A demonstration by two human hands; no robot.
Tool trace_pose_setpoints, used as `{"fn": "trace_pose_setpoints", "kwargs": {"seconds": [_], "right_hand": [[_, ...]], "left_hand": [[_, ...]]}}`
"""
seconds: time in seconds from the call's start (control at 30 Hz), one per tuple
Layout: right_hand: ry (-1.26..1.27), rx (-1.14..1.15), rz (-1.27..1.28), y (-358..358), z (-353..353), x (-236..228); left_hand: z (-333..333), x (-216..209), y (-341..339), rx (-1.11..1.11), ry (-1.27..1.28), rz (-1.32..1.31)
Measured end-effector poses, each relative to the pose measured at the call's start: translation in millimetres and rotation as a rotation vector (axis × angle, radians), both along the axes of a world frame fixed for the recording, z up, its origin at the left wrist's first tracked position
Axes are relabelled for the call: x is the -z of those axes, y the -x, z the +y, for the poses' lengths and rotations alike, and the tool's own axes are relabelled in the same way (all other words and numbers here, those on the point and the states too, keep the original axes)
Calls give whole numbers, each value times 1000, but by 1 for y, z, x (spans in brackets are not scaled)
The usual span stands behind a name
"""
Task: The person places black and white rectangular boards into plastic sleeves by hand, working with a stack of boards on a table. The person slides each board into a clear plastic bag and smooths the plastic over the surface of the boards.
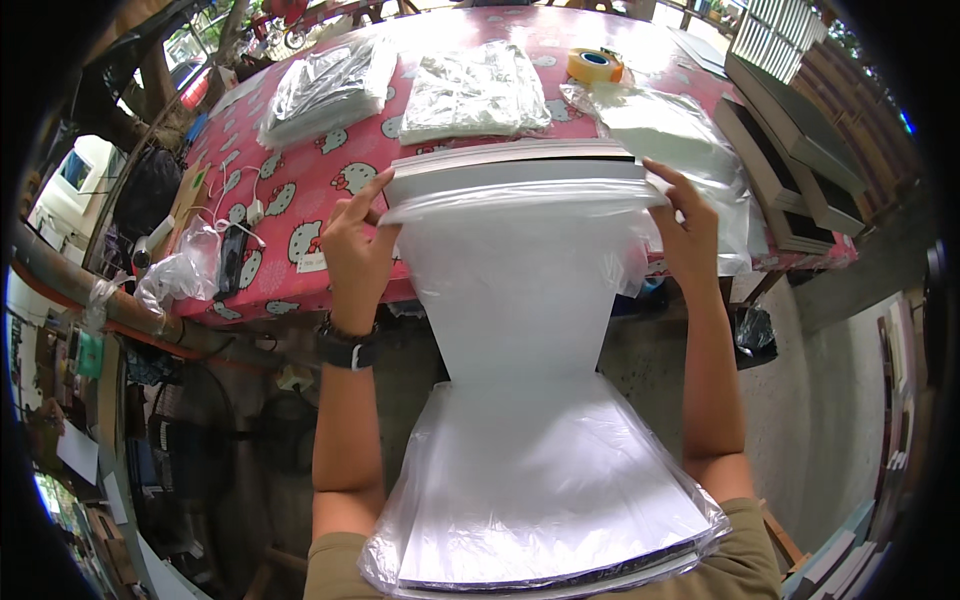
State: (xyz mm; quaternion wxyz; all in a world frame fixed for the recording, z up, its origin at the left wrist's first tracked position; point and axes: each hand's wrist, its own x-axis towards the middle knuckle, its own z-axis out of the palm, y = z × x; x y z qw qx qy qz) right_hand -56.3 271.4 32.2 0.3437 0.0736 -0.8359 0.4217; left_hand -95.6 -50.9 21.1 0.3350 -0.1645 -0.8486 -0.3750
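Observation:
A clear plastic bag (540,200) is bunched back around a stack of white sheets (515,172), whose far edges stick out of its mouth at the front of the table. My left hand (360,240) pinches the left corner of the bag and stack, fingers over the top and thumb below. At the opposite corner my right hand (685,225) grips the bag's edge the same way. The white surface runs down toward my body. Against my shirt lies a white stack in clear plastic (540,490); whether it is a separate pack I cannot tell.
On the pink patterned table (290,200) lie two plastic-wrapped bundles (330,90) and a roll of yellow tape (595,66). More clear plastic bags (680,140) lie at right, beside stacked dark-topped boxes (790,160). A black phone-like object (232,258) and white cable (255,205) are at left.

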Motion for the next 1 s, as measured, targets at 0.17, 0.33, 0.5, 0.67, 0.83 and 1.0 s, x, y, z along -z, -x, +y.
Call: {"fn": "trace_pose_setpoints", "kwargs": {"seconds": [0.17, 0.33, 0.5, 0.67, 0.83, 1.0], "right_hand": [[708, -246, -302, -24, 5, -27], [1040, -380, -606, -37, 30, 4], [895, -475, -810, -85, 38, 83], [1106, -490, -953, -139, 25, 164], [970, -173, -894, -136, 14, 243], [378, 67, -638, -101, 19, 298]], "left_hand": [[-29, -22, -19, 305, -370, -353], [-23, -13, -37, 475, -1004, -1018], [-33, 51, -63, 415, -431, -1050], [-52, 147, -93, 475, -412, -1550], [-34, 262, -124, 104, -318, -1065], [-17, 299, -104, -188, -81, -773]]}}
